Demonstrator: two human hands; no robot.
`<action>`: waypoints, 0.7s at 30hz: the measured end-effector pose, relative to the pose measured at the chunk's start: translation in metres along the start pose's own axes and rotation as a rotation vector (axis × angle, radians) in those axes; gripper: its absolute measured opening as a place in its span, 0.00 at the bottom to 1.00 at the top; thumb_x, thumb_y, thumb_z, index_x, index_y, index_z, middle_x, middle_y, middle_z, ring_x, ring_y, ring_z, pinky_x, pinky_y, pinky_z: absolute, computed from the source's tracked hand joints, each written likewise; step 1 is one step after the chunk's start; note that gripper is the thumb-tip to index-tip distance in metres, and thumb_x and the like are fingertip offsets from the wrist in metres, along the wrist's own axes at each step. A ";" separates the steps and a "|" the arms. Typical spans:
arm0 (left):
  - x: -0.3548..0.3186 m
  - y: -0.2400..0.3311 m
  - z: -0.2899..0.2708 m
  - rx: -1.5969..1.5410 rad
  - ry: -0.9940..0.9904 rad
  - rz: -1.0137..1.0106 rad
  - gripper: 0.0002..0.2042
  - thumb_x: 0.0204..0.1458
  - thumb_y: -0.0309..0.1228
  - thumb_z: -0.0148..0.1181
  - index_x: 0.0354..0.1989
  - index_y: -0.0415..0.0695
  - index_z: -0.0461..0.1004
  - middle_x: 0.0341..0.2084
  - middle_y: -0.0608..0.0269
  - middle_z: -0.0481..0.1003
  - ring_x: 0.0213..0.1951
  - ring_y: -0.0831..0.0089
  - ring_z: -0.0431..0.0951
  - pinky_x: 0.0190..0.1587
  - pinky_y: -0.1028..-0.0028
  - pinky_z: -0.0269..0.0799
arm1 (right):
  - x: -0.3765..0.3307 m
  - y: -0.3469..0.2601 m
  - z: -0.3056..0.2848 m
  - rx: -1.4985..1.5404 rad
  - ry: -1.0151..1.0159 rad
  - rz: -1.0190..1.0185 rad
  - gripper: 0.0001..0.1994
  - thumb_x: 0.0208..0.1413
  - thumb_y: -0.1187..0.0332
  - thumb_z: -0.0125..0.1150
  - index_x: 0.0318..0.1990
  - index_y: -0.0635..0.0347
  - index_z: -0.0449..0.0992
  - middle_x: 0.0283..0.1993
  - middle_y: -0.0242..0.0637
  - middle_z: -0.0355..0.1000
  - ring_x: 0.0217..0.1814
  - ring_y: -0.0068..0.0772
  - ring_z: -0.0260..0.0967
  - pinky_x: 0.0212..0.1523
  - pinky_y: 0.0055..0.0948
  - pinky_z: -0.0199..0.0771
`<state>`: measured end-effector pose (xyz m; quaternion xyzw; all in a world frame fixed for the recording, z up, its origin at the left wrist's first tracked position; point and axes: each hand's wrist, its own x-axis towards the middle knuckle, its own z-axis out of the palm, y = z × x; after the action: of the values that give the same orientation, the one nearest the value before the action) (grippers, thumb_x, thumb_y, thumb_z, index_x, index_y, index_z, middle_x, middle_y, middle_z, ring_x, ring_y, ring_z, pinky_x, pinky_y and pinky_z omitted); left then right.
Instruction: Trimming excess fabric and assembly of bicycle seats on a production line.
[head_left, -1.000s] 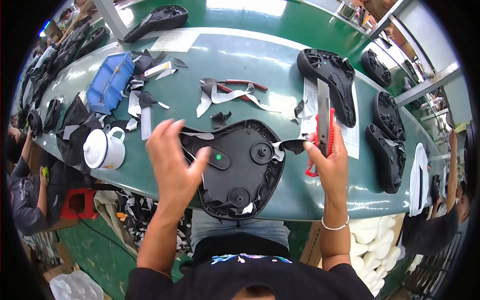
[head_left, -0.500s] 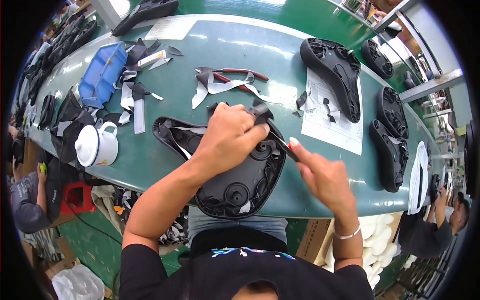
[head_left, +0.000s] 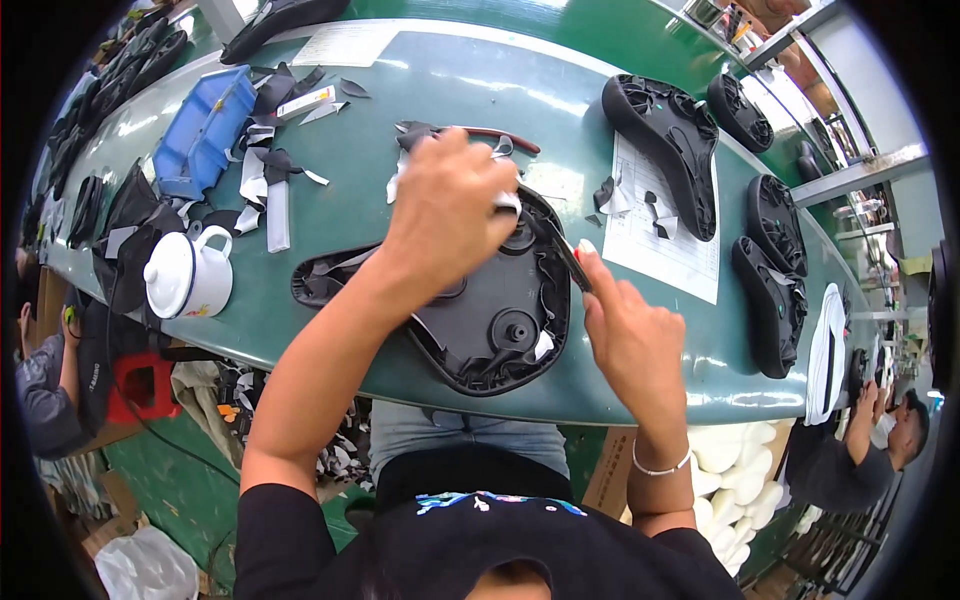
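Note:
A black padded saddle-shaped seat (head_left: 478,335) lies underside up on the table, its black cover folded in along the rim. My left hand (head_left: 448,215) is closed over its far side, slightly blurred, gripping a strip of the cover material (head_left: 508,203) that shows dark and white. In my right hand (head_left: 635,345) is a cutting knife (head_left: 572,260), its thin blade lying against the seat's right rim. A bit of red shows by the thumb. Past my left hand, red-handled pliers (head_left: 515,140) lie among scraps, partly hidden by it.
A white lidded enamel mug (head_left: 190,275) and a blue bin (head_left: 205,130) stand at left, among fabric scraps (head_left: 278,165). To the right, another seat (head_left: 665,150) rests on a printed sheet (head_left: 665,250), with more seats (head_left: 770,310) beyond. Other people sit at both sides.
My left hand has moved up and away from the knife, pulling the strip. The seat has shifted a little away from the table's near edge and turned slightly. The knife stays at its right rim.

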<state>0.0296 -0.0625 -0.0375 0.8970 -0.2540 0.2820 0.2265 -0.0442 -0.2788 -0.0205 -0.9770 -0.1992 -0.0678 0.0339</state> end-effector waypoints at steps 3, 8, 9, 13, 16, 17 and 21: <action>0.001 -0.009 -0.002 -0.190 0.225 -0.387 0.08 0.40 0.31 0.68 0.21 0.43 0.74 0.21 0.64 0.71 0.29 0.70 0.68 0.33 0.71 0.64 | -0.031 -0.018 -0.012 -0.004 -0.084 0.039 0.25 0.54 0.66 0.55 0.61 0.44 0.64 0.19 0.36 0.65 0.14 0.40 0.65 0.15 0.38 0.60; -0.007 -0.012 -0.018 -1.173 0.228 -0.870 0.16 0.53 0.43 0.58 0.29 0.40 0.78 0.26 0.67 0.72 0.33 0.76 0.69 0.42 0.76 0.66 | -0.029 0.002 -0.020 -0.014 -0.093 -0.022 0.24 0.53 0.65 0.57 0.60 0.37 0.66 0.19 0.35 0.66 0.15 0.39 0.65 0.18 0.37 0.63; -0.012 0.001 -0.031 -1.413 0.156 -1.098 0.19 0.58 0.44 0.52 0.33 0.38 0.78 0.35 0.63 0.75 0.37 0.76 0.70 0.46 0.76 0.66 | -0.013 0.017 -0.018 -0.041 -0.070 -0.104 0.24 0.52 0.65 0.58 0.59 0.34 0.67 0.19 0.35 0.67 0.16 0.38 0.66 0.20 0.36 0.64; -0.075 0.034 -0.051 -0.962 -0.086 -0.725 0.18 0.60 0.44 0.47 0.39 0.44 0.80 0.46 0.63 0.75 0.46 0.71 0.67 0.55 0.72 0.58 | 0.047 0.052 -0.032 0.052 -0.298 -0.418 0.24 0.51 0.68 0.58 0.58 0.34 0.69 0.22 0.30 0.67 0.23 0.33 0.65 0.29 0.31 0.61; -0.087 0.049 -0.073 -0.819 -0.215 -0.406 0.17 0.60 0.42 0.46 0.33 0.45 0.80 0.40 0.67 0.78 0.45 0.66 0.66 0.52 0.72 0.57 | 0.064 0.034 -0.041 -0.104 -0.275 -0.650 0.24 0.51 0.67 0.58 0.57 0.33 0.69 0.22 0.28 0.65 0.23 0.29 0.63 0.29 0.30 0.58; -0.088 0.048 -0.076 -0.916 -0.227 -0.384 0.17 0.59 0.41 0.46 0.28 0.44 0.78 0.34 0.66 0.77 0.41 0.65 0.67 0.47 0.72 0.60 | 0.068 0.031 -0.043 -0.158 -0.265 -0.710 0.24 0.52 0.67 0.57 0.58 0.32 0.67 0.22 0.27 0.63 0.22 0.28 0.62 0.28 0.31 0.57; -0.081 0.022 -0.100 -1.113 -0.118 -0.307 0.17 0.52 0.34 0.45 0.12 0.45 0.69 0.16 0.65 0.70 0.27 0.68 0.64 0.31 0.71 0.60 | 0.056 0.041 -0.044 -0.081 -0.382 -0.634 0.24 0.54 0.70 0.51 0.58 0.31 0.64 0.20 0.31 0.62 0.18 0.32 0.59 0.26 0.31 0.55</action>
<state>-0.0802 0.0019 -0.0078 0.6837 -0.2434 0.0195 0.6877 0.0176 -0.2989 0.0292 -0.8625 -0.4916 0.1008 -0.0653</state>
